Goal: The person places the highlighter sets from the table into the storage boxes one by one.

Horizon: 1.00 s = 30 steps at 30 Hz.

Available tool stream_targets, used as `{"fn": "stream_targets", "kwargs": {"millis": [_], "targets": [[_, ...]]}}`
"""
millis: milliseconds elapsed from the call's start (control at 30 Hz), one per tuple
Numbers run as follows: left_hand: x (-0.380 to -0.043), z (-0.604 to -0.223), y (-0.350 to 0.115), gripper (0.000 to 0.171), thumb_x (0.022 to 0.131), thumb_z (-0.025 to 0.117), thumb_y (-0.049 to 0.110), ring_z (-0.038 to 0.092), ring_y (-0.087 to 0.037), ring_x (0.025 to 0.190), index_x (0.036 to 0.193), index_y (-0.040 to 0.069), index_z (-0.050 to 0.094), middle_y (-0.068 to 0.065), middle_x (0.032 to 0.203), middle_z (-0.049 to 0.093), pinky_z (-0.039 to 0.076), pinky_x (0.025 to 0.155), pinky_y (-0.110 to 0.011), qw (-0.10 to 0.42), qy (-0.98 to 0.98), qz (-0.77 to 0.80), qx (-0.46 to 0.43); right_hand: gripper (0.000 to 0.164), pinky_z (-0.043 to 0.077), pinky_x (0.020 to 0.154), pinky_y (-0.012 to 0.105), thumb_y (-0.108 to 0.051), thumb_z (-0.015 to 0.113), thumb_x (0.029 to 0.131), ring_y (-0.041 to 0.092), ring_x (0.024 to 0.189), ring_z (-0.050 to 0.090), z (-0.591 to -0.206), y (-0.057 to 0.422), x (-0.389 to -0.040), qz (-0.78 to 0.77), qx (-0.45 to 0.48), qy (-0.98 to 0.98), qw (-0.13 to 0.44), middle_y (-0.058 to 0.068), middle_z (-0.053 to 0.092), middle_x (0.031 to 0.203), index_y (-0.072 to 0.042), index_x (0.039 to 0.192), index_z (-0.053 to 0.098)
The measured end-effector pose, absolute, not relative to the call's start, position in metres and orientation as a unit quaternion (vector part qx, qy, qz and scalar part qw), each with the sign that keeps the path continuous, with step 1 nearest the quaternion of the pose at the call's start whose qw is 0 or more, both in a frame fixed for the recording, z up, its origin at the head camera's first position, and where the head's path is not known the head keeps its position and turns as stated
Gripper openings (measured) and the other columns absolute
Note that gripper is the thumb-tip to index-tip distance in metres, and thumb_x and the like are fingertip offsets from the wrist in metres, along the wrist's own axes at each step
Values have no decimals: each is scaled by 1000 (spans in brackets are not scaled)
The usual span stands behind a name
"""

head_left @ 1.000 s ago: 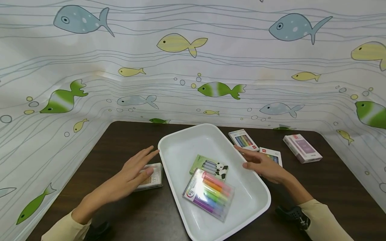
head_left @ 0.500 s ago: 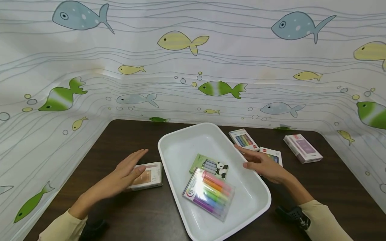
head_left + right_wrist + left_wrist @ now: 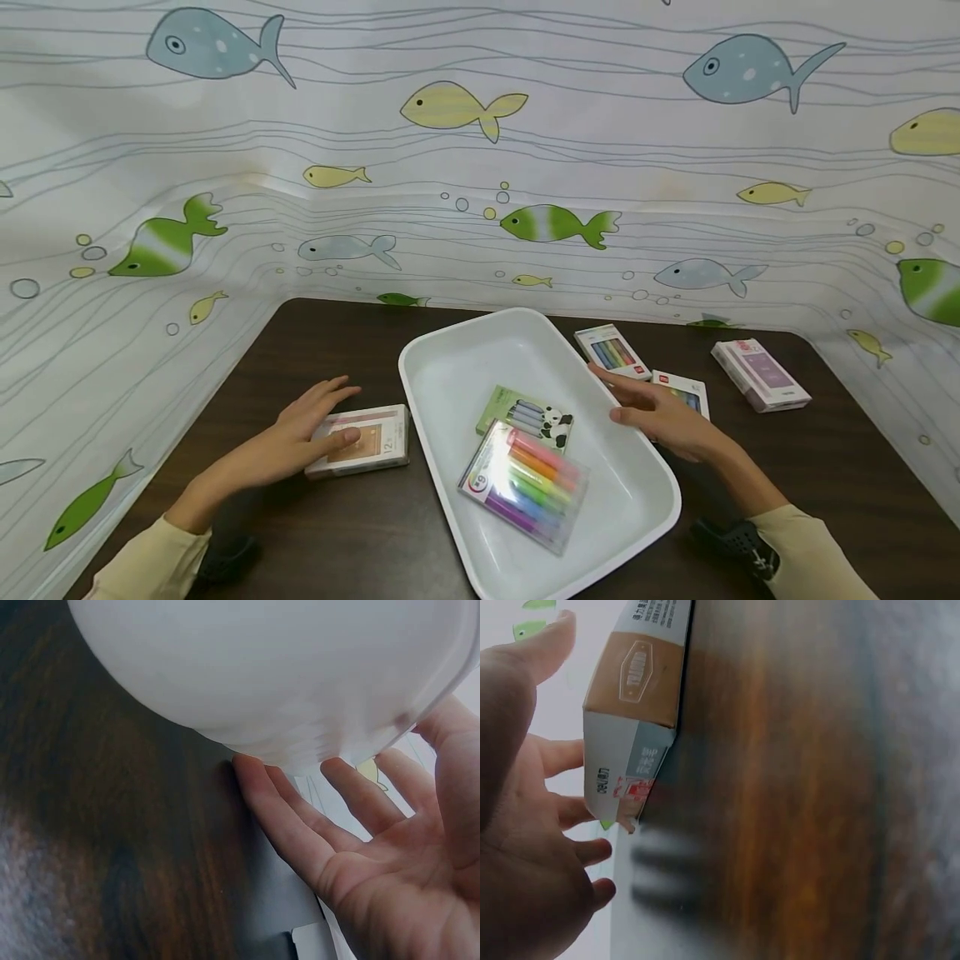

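Note:
In the head view my left hand (image 3: 288,442) is at a white and brown box (image 3: 375,442) left of the tray. Its thumb stands over the box's top and its fingers reach behind it; the left wrist view shows the thumb apart from the box. Whether the fingers touch it I cannot tell. My right hand (image 3: 663,412) holds the right rim of a white tray (image 3: 465,358), thumb over the edge, fingertips against the outer wall. Inside the tray, a clear pack of rainbow-coloured markers (image 3: 525,487) overlaps a green panda box (image 3: 513,408) picturing pens.
Two white boxes with coloured sticks pictured, one farther back (image 3: 611,352) and one partly behind my right hand (image 3: 686,392), lie right of the tray. Farther right is a white and purple box (image 3: 761,375). A fish-print curtain (image 3: 450,192) borders the dark table (image 3: 330,342).
My left hand has drawn back leftward from near the tray's edge and lowered over the white and brown box, uncovering more of it. My right hand stays on the tray rim.

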<state>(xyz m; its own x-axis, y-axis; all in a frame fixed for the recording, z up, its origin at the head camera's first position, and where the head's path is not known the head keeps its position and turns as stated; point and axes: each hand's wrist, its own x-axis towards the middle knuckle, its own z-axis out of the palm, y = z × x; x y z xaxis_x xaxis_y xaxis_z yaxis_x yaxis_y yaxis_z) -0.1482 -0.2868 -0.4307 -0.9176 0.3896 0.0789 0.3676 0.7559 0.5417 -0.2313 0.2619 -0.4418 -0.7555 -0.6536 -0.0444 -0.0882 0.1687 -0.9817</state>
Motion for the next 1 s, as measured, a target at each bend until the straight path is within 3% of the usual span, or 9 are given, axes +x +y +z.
{"fn": "stream_targets", "kwargs": {"millis": [300,633,767,900,1000], "targets": [[-146,-431,-295,66,94,73,45,22,-52,143,148,13,52,-22,161,24,23,96,-81,16,943,260,205,65,56,86,52,-9,57,105,40,125,56,-439,261,-233,-590,-262,726,238,25,38,155,-19,163,28],[-147,-436,-295,58,88,79,48,25,-50,142,135,19,64,-18,157,34,28,98,-78,17,938,275,208,65,56,87,52,-9,55,106,39,126,56,-440,264,-232,-595,-266,718,245,25,38,155,-23,163,29],[-147,-432,-293,53,85,81,51,32,-47,138,128,22,67,-17,152,41,31,97,-75,8,940,275,200,64,56,86,53,-9,55,106,40,126,56,-441,264,-232,-597,-266,717,243,25,38,155,-22,163,29],[-146,-427,-290,58,83,82,53,44,-42,130,126,18,67,-12,142,51,32,95,-72,6,944,271,190,65,56,86,53,-8,55,106,40,125,56,-442,264,-232,-600,-265,715,245,26,37,155,-21,163,28],[-146,-424,-288,62,81,83,54,56,-30,112,125,14,66,-4,127,59,42,91,-59,8,943,275,185,65,56,87,53,-8,55,106,40,126,56,-442,264,-231,-601,-265,713,244,26,37,156,-21,163,28]]}}
